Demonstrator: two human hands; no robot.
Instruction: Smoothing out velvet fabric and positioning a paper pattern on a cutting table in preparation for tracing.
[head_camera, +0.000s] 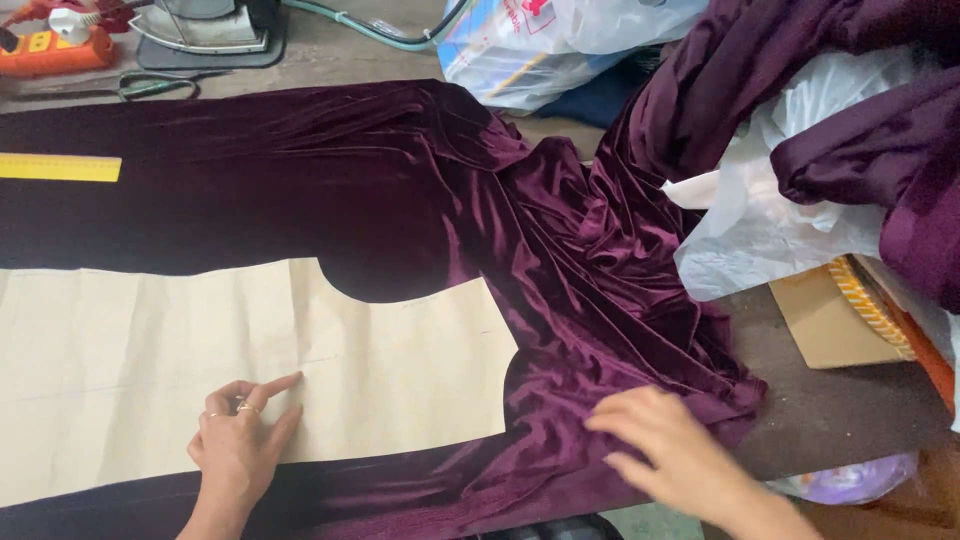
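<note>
1. Holding the paper pattern (250, 370) flat on the purple velvet fabric (400, 190) with my left hand (238, 440): the fingers are spread, palm down, pressing near the pattern's near edge. This hand grips nothing.
2. My right hand (672, 450) lies open on the bunched velvet beside the pattern's right end, close to the near edge of the worktop (830, 410). It is blurred, so I cannot tell whether it pinches any cloth.
3. Done, by my judgement: the velvet is spread across the worktop's left and middle, and the pattern lies on it.
4. Left: the folds at the right are not yet flat; I see no cut line and no pins.
5. The yellow ruler (60, 167) rests on the velvet at the left edge; the scissors (150, 87) lie at the far left corner.
</note>
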